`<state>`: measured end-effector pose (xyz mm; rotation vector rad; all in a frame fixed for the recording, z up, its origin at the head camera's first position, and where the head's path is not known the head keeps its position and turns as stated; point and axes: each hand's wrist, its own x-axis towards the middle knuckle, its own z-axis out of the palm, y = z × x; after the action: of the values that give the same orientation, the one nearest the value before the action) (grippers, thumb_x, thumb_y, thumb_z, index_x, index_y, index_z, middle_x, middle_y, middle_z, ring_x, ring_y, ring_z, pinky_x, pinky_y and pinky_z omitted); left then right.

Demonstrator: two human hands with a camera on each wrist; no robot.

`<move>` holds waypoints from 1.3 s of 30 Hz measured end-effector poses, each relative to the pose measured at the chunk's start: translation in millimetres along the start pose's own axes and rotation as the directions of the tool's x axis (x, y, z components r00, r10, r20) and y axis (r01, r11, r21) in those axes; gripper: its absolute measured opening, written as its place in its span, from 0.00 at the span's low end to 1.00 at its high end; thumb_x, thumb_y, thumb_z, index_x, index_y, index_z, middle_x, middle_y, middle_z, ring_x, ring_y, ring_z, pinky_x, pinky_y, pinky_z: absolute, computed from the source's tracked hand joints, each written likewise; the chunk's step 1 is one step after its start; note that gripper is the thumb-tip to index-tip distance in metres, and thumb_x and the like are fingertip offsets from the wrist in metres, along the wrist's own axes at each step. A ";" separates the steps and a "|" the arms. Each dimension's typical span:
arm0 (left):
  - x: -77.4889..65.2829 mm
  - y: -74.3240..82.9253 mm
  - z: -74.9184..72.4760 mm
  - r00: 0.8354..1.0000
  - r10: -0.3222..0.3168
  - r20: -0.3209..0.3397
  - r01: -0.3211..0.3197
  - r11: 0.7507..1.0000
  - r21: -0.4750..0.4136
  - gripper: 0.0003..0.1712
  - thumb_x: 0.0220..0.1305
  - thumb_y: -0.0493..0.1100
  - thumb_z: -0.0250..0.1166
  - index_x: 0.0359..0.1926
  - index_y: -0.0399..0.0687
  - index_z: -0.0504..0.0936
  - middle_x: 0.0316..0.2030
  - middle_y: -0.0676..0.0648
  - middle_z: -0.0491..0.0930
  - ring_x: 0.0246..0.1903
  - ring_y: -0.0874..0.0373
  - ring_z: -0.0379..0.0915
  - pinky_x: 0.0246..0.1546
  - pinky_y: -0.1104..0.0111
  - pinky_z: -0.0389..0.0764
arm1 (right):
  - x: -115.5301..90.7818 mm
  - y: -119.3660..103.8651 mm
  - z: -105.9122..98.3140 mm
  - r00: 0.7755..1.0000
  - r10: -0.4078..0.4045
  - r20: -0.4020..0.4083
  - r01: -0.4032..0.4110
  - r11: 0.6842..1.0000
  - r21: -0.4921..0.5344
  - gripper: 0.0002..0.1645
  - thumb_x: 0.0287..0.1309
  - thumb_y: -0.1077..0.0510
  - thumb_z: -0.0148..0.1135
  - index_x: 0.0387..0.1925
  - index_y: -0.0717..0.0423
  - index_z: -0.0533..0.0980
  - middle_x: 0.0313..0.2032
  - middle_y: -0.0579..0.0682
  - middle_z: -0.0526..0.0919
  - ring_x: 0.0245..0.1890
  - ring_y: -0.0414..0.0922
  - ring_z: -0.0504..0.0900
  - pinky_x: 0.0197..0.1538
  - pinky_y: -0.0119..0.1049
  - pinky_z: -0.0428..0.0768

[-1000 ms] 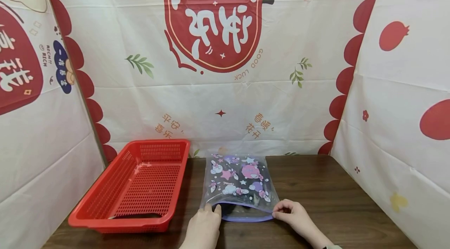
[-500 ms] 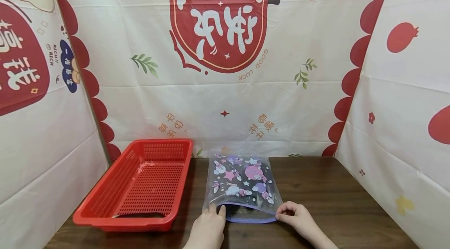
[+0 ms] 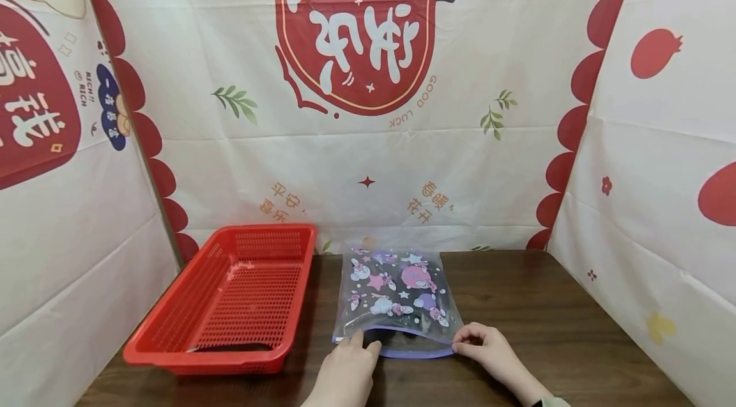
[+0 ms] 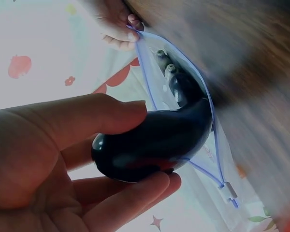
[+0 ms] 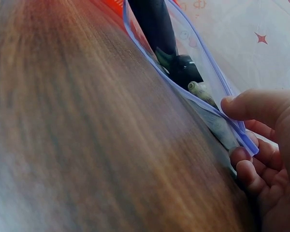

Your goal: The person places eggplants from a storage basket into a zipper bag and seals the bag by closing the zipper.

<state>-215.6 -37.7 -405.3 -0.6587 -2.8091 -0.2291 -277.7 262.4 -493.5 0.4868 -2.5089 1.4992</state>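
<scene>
In the head view a clear zip bag [image 3: 397, 305] with purple edging and cartoon prints lies flat, its mouth parted toward me. My left hand [image 3: 346, 370] is at the left part of that mouth. The left wrist view shows its thumb and fingers gripping a glossy dark eggplant [image 4: 145, 145], whose far end is inside the bag. More eggplants [image 4: 183, 89] with pale stem ends lie deeper in the bag. My right hand [image 3: 485, 349] pinches the right corner of the mouth between thumb and fingers. A slider [image 4: 228, 191] sits at the opposite corner.
A red perforated plastic basket [image 3: 305, 292] stands left of the bag, with a long dark item [image 3: 236, 347] at its near end. Printed white cloth walls [image 3: 368, 151] enclose the brown wooden table [image 3: 517, 305] at the back and sides.
My left hand has shifted slightly right along the bag's mouth, uncovering the bag's left corner. My right hand keeps its pinch on the right corner. The head view has shifted a little.
</scene>
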 end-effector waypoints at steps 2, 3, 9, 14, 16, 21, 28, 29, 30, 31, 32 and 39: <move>-0.6 -0.1 2.5 1.000 0.001 -0.001 -0.001 1.000 0.004 0.17 0.47 0.35 0.71 0.42 0.48 0.83 0.38 0.42 0.77 0.32 0.47 0.77 0.26 0.56 0.79 | -1.0 0.7 0.3 1.000 0.011 0.007 -0.011 1.000 0.004 0.05 0.51 0.62 0.71 0.28 0.55 0.80 0.26 0.42 0.78 0.27 0.33 0.73 0.32 0.30 0.72; -1.0 -0.3 4.0 1.000 0.001 -0.001 -0.001 1.000 0.004 0.17 0.48 0.35 0.71 0.42 0.48 0.83 0.37 0.42 0.77 0.32 0.47 0.76 0.26 0.56 0.79 | -1.6 0.9 0.6 1.000 0.017 0.012 -0.017 1.000 0.004 0.05 0.51 0.62 0.71 0.28 0.55 0.80 0.25 0.42 0.78 0.26 0.33 0.73 0.31 0.30 0.72; -0.1 -1.0 11.6 1.000 0.011 -0.023 -0.011 1.000 0.009 0.16 0.51 0.33 0.67 0.43 0.47 0.83 0.37 0.41 0.77 0.30 0.47 0.76 0.25 0.57 0.79 | -1.0 0.6 1.8 1.000 0.015 0.009 -0.015 1.000 -0.002 0.05 0.51 0.61 0.71 0.28 0.55 0.80 0.25 0.41 0.78 0.26 0.33 0.73 0.32 0.30 0.72; -0.1 0.4 15.2 0.999 0.017 -0.041 -0.016 1.000 0.014 0.18 0.50 0.36 0.70 0.46 0.48 0.83 0.42 0.38 0.78 0.33 0.45 0.77 0.26 0.57 0.80 | -1.8 0.5 1.0 1.000 0.008 0.006 -0.008 1.000 -0.012 0.05 0.50 0.61 0.71 0.27 0.55 0.80 0.25 0.41 0.77 0.26 0.33 0.73 0.31 0.30 0.72; -0.5 1.0 16.0 0.998 0.025 -0.055 -0.025 1.000 0.017 0.20 0.48 0.38 0.72 0.46 0.48 0.83 0.43 0.38 0.79 0.32 0.45 0.78 0.26 0.57 0.80 | -2.3 0.4 0.7 1.000 0.000 0.005 0.000 1.000 -0.018 0.05 0.50 0.62 0.71 0.27 0.56 0.80 0.25 0.41 0.77 0.26 0.33 0.73 0.31 0.30 0.72; 0.3 1.8 16.2 0.997 0.051 -0.061 -0.050 0.999 0.017 0.22 0.46 0.39 0.73 0.46 0.50 0.83 0.44 0.38 0.80 0.34 0.46 0.78 0.26 0.56 0.80 | -1.9 -0.1 0.1 1.000 -0.021 -0.006 0.020 0.999 -0.027 0.05 0.49 0.62 0.72 0.27 0.54 0.80 0.25 0.40 0.77 0.26 0.33 0.73 0.31 0.30 0.72; 1.0 2.0 17.4 0.997 0.070 -0.031 -0.069 0.997 0.017 0.21 0.45 0.42 0.74 0.44 0.51 0.82 0.43 0.39 0.80 0.34 0.47 0.78 0.26 0.57 0.79 | -2.6 0.7 -0.6 1.000 0.003 0.002 -0.003 1.000 -0.025 0.05 0.50 0.61 0.71 0.27 0.54 0.80 0.25 0.41 0.77 0.26 0.33 0.73 0.31 0.30 0.72; 0.9 2.0 17.9 0.997 0.074 -0.037 -0.073 0.997 0.019 0.21 0.44 0.42 0.74 0.43 0.51 0.82 0.43 0.39 0.80 0.33 0.47 0.77 0.25 0.58 0.79 | -2.3 0.5 -0.7 1.000 0.003 0.001 -0.003 1.000 -0.027 0.05 0.50 0.61 0.71 0.27 0.54 0.80 0.24 0.41 0.77 0.26 0.33 0.73 0.31 0.30 0.72; 0.8 2.0 18.4 0.996 0.077 -0.044 -0.076 0.997 0.022 0.21 0.44 0.42 0.75 0.43 0.51 0.82 0.42 0.39 0.80 0.33 0.48 0.77 0.25 0.58 0.79 | -1.9 0.2 -0.8 1.000 0.004 -0.001 -0.004 1.000 -0.029 0.05 0.50 0.61 0.71 0.27 0.54 0.80 0.24 0.41 0.77 0.26 0.33 0.73 0.31 0.30 0.72; 0.8 1.9 18.9 0.995 0.082 -0.049 -0.081 0.996 0.024 0.21 0.43 0.42 0.75 0.42 0.51 0.82 0.41 0.40 0.79 0.32 0.48 0.77 0.24 0.59 0.79 | -1.5 -0.1 -1.0 1.000 0.005 -0.002 -0.005 1.000 -0.030 0.05 0.50 0.61 0.71 0.27 0.54 0.80 0.24 0.41 0.77 0.26 0.33 0.73 0.31 0.30 0.72; 0.9 1.8 19.4 0.995 0.088 -0.052 -0.087 0.996 0.026 0.21 0.43 0.42 0.75 0.42 0.51 0.82 0.41 0.40 0.79 0.32 0.49 0.77 0.24 0.59 0.78 | -1.0 -0.5 -1.2 1.000 0.007 -0.002 -0.007 0.999 -0.033 0.05 0.49 0.61 0.72 0.27 0.54 0.80 0.24 0.41 0.77 0.26 0.33 0.73 0.31 0.30 0.72; 3.2 1.7 22.1 0.993 0.102 -0.056 -0.101 0.995 0.027 0.20 0.44 0.40 0.74 0.42 0.48 0.82 0.40 0.39 0.79 0.30 0.49 0.77 0.24 0.60 0.78 | 1.4 -1.0 -2.9 0.999 0.044 0.009 -0.043 0.999 -0.027 0.06 0.50 0.61 0.72 0.28 0.56 0.81 0.25 0.41 0.77 0.26 0.34 0.73 0.32 0.30 0.72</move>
<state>-222.1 -30.3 -425.5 -0.7745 -2.7107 -0.1919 -278.7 264.3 -490.8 0.4390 -2.5591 1.4797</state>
